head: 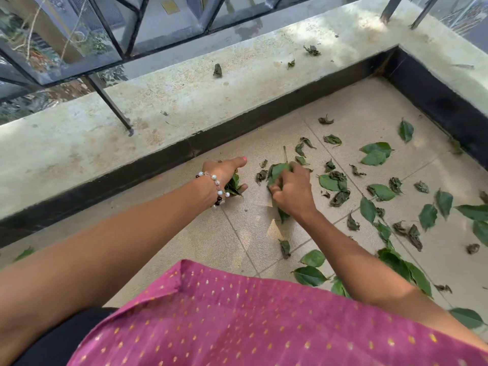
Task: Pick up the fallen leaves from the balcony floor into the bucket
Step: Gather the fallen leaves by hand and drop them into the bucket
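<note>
where both hands (pixel 224 173) grip leaves (pixel 277 171), perhaps curled litter (pixel 412 233) beyond

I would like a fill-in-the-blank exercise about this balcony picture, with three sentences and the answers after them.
1. The left hand, which wears a bead ______ on its wrist, holds a bunch of leaves.
2. The right hand has its grip on a large ______ leaf lying on the tiled floor.
3. Most loose leaves lie to the ______ of both hands.

Missing words: bracelet; green; right
</note>
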The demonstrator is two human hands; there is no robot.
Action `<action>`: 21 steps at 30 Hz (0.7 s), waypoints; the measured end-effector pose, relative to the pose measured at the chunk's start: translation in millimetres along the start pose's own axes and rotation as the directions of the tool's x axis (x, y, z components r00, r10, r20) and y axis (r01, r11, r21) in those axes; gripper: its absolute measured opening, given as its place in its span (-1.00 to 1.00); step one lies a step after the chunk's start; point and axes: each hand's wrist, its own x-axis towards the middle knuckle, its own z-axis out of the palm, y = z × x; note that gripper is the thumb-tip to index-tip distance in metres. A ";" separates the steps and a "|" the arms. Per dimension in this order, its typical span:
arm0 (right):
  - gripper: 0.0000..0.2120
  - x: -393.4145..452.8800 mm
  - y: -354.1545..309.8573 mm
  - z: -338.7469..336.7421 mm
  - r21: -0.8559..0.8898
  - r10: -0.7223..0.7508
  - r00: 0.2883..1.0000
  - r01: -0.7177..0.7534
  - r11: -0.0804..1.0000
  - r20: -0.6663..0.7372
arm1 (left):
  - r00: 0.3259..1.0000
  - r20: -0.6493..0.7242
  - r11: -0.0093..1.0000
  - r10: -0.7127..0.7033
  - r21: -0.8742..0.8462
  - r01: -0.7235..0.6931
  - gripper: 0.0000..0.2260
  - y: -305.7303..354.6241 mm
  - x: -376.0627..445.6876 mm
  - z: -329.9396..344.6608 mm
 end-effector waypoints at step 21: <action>-0.77 -13.0 -65.2 0.1 0.348 -0.140 0.965 0.213 0.913 -0.224 | 0.982 0.171 0.968 -0.085 -0.217 0.122 -0.44 1.8 0.7 17.5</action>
